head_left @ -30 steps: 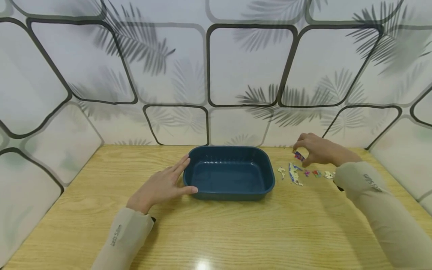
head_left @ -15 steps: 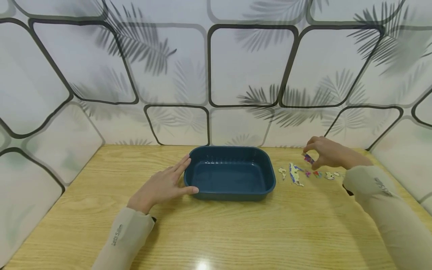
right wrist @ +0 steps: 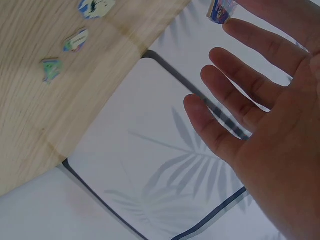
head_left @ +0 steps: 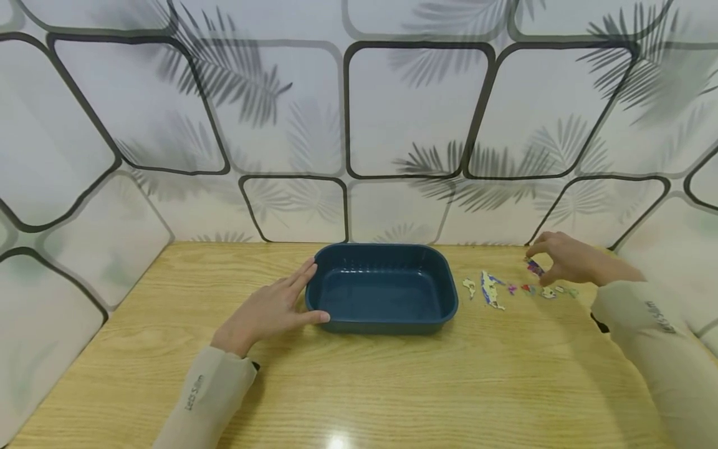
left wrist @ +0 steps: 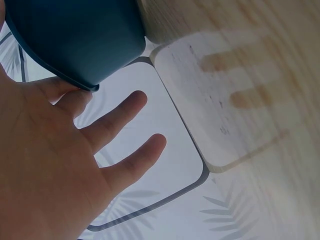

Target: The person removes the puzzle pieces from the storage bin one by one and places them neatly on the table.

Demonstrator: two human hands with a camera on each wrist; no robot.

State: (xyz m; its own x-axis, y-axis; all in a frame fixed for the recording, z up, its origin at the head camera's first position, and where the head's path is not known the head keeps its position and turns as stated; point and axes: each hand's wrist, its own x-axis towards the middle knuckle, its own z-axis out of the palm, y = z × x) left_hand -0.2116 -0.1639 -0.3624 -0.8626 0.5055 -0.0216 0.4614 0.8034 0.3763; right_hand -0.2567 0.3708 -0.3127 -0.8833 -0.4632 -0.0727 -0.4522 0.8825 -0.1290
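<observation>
A dark blue rectangular basin (head_left: pixel 387 325) stands on the wooden table. My left hand (head_left: pixel 263 315) rests at its left end, thumb over the near corner and fingertips at the side. In the left wrist view, two straight fingers (left wrist: pixel 117 122) are spread away from the basin wall (left wrist: pixel 80 40). At the right, my right hand (head_left: pixel 574 260) pinches a small purple, multicoloured scrap (head_left: pixel 535 267) between thumb and fingers, above the table. The right wrist view shows that scrap at the fingertips, its upper part cut off by the frame.
Several small irregular scraps lie in a row right of the basin, among them a larger cream and blue scrap (head_left: pixel 490 292), a pink scrap (head_left: pixel 512 289) and a green scrap (right wrist: pixel 51 69). A patterned wall (head_left: pixel 401 209) closes off the table's back and sides.
My right hand has moved to the right along the row with the pinched scrap, uncovering more scraps at the row's right end. The left hand and the basin have stayed put.
</observation>
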